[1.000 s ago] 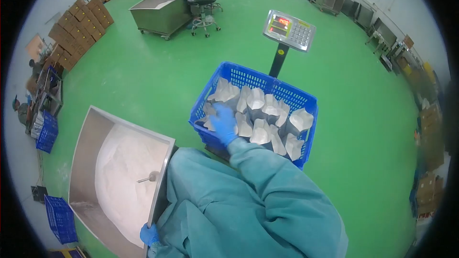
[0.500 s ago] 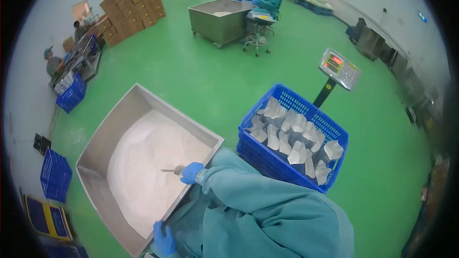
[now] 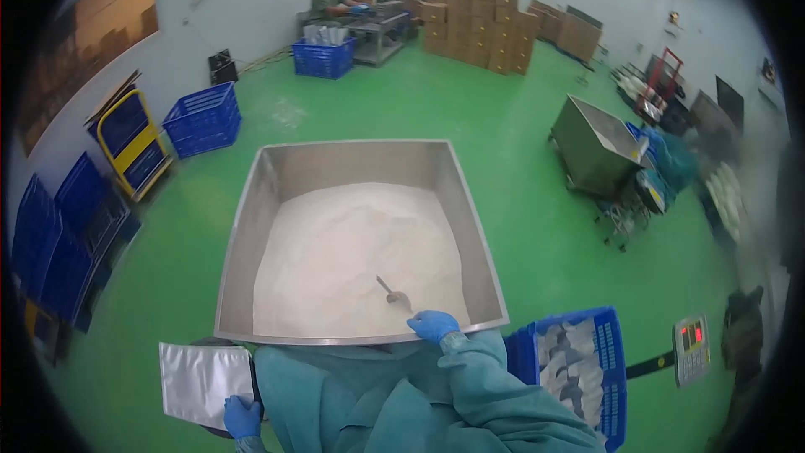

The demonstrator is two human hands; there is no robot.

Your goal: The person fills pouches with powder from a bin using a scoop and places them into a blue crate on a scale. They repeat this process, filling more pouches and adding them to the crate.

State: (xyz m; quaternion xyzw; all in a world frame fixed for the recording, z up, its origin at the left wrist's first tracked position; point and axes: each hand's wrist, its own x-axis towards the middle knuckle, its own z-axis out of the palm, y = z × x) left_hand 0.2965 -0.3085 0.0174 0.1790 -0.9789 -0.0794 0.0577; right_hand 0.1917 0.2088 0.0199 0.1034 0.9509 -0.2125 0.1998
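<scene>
A wide metal tub point(image 3: 356, 155) of white powder point(image 3: 344, 260) stands in front of me. A small metal scoop point(image 3: 398, 297) lies on the powder, its handle pointing away from me. Gloved in blue, my right hand point(image 3: 434, 326) is over the near rim with fingers extended, a small gap from the scoop. At lower left, a flat silver foil bag point(image 3: 201, 382) lies on something dark and rounded, mostly covered. My left hand point(image 3: 243, 417), also gloved, has its curled fingers on the bag's near right corner.
At my right, a blue crate point(image 3: 616, 377) holds several silver pouches beside a digital scale display point(image 3: 692, 351). Blue crates point(image 3: 203, 120) and a yellow-framed trolley point(image 3: 130, 143) stand left. Two people work at a far bench; another metal tub point(image 3: 587, 151) and stacked cartons point(image 3: 482, 25) stand beyond.
My view has swung left. My left hand has gone from the tub's rim to the silver bag, which has come into view. My right hand is still at the near rim by the scoop.
</scene>
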